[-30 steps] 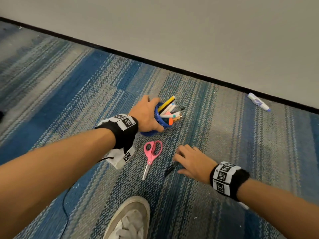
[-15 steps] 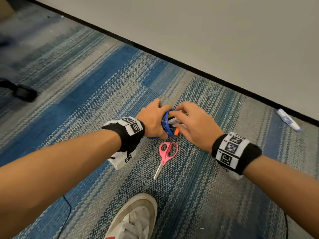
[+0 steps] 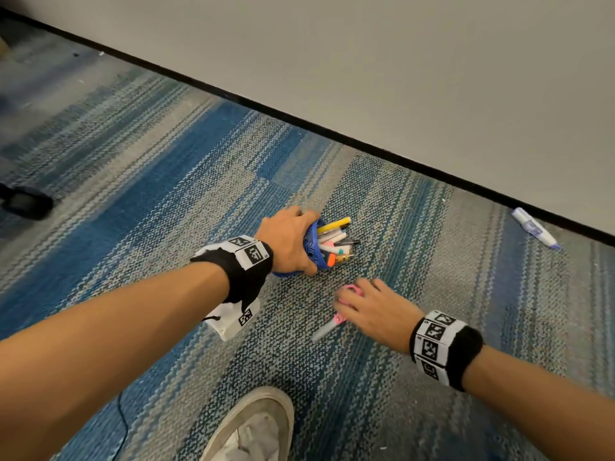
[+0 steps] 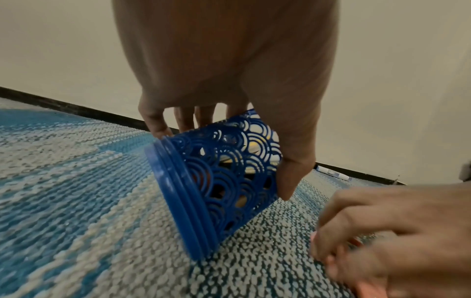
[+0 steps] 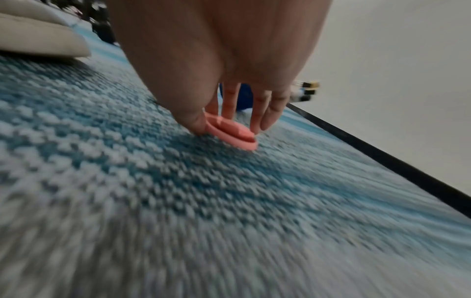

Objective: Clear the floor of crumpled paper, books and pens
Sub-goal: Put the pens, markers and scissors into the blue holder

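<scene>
On the striped carpet (image 3: pixel 166 201) near the wall | left hand (image 3: pixel 289 241) grips tipped blue pen holder (image 4: pixel 219 187) — pens (image 3: pixel 334 242) poke out | right hand (image 3: pixel 372 307) fingers straight, touching pink scissors (image 5: pixel 230 134) | loose marker (image 3: pixel 534 227) by baseboard — shoe (image 3: pixel 256 427) close by

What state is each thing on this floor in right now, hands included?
Pen cup: tipped on its side on the carpet, full of pens.
Pens: sticking out of the cup's mouth.
Left hand: grips the cup.
Scissors: closed, flat on the carpet.
Right hand: fingers on the scissors' pink handles, grip unclear.
Marker: capped, lying by the wall.
</scene>
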Demonstrator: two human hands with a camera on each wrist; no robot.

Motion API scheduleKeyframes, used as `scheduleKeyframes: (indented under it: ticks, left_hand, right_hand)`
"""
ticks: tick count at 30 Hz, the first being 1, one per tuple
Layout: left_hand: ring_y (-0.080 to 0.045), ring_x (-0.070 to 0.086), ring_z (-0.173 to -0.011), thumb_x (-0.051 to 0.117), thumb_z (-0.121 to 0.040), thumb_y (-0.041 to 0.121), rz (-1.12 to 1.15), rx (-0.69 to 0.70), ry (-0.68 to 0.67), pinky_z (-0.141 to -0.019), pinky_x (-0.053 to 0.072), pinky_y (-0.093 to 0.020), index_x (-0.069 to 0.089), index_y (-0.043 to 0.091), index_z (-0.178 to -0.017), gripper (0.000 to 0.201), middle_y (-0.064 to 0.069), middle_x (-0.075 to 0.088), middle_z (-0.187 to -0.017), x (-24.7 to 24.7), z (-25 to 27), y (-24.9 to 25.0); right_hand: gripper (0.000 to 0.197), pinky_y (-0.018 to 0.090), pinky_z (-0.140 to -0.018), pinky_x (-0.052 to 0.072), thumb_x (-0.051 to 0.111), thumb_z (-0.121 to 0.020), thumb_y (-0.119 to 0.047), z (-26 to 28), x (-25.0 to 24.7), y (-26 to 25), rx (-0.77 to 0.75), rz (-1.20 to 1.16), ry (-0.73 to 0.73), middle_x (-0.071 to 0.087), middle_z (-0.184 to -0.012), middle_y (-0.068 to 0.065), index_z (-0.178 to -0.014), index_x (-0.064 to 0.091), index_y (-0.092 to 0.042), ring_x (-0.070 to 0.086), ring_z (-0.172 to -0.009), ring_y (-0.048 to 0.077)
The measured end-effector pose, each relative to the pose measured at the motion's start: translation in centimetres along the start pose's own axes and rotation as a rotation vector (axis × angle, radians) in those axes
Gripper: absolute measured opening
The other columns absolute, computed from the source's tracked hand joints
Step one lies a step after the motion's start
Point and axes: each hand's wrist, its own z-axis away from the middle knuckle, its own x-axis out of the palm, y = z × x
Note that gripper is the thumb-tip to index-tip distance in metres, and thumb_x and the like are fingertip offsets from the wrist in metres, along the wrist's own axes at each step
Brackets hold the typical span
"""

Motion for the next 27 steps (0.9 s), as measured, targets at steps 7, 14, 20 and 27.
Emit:
scheduleKeyframes:
  ticks: [7, 14, 20, 27]
  left_hand:
    - [-0.028, 0.050, -0.098, 0.081, -0.053, 0.055, -0.002, 0.123, -0.002, -0.081, 0.048, -0.044, 0.041, 0.028, -0.135, 0.094, -0.004, 0.048, -0.109, 0.2, -3.3, 4.6]
    - [-0.027, 0.050, -0.099, 0.081, -0.056, 0.054, -0.018, 0.300, -0.030, -0.079, 0.046, -0.039, 0.041, 0.029, -0.134, 0.091, -0.004, 0.047, -0.110, 1.2, -6.9, 14.1]
    - [-0.025, 0.057, -0.097, 0.081, -0.057, 0.046, 0.143, 0.452, 0.007, -0.079, 0.048, -0.035, 0.045, 0.025, -0.129, 0.083, -0.002, 0.054, -0.110, 3.3, -8.7, 19.2]
    - [-0.021, 0.054, -0.115, 0.082, -0.054, 0.054, 0.257, 0.318, 0.106, -0.097, 0.046, -0.036, 0.038, 0.023, -0.141, 0.102, 0.001, 0.052, -0.131, 4.1, -11.6, 17.1]
  right_hand:
    - [0.035, 0.050, -0.077, 0.048, 0.030, -0.095, -0.037, 10.1, 1.6, 6.4, 0.607, -0.085, 0.053, 0.056, -0.095, 0.011, -0.102, 0.054, -0.013, 0.057, -0.082, 0.033]
    - [0.042, 0.022, -0.071, 0.031, 0.031, -0.098, -0.050, 14.8, -3.1, 8.4, 1.016, -0.601, 0.624, 0.050, -0.088, 0.001, -0.097, 0.051, -0.013, 0.046, -0.077, 0.015]
    - [0.019, 0.031, -0.082, 0.051, 0.059, -0.093, -0.031, 14.5, -3.1, 10.0, 0.811, -0.670, 0.614, 0.059, -0.102, 0.000, -0.105, 0.064, -0.016, 0.060, -0.092, 0.012]
    - [0.023, 0.028, -0.087, 0.044, 0.055, -0.094, -0.022, 15.6, -0.6, 16.1, 1.203, -0.547, 0.861, 0.061, -0.111, 0.008, -0.113, 0.058, -0.009, 0.058, -0.098, 0.018]
